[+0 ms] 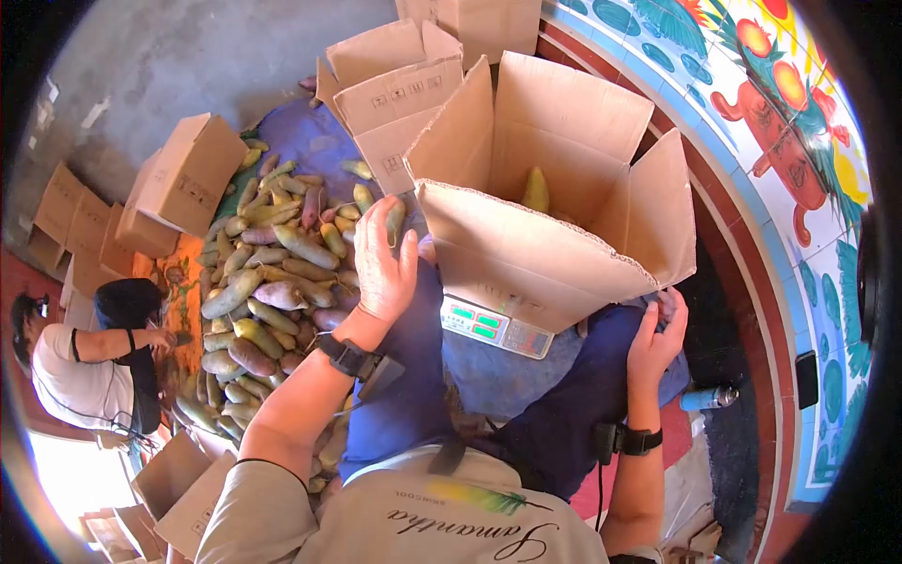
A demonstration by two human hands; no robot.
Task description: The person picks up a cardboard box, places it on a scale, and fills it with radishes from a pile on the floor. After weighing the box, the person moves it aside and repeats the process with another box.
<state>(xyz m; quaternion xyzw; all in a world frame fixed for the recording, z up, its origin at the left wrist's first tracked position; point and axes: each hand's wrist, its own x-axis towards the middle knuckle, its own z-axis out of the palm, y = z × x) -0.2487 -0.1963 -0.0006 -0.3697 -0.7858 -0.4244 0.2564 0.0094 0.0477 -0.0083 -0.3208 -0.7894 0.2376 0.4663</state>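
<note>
Hands: left (383,258) grip clasps one fruit (395,224); right (655,340) open beside box (554,240).

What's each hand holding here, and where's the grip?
Left hand grips a greenish fruit around its lower part; the tip pokes above the fingers. Right hand rests on the blue-clad knee, holding nothing.

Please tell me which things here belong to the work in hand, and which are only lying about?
In use:
- left hand holding a fruit
- open box on the scale
- fruit pile
- right hand resting on the knee

Lying about:
- spare boxes
- spray can
- another person nearby
</note>
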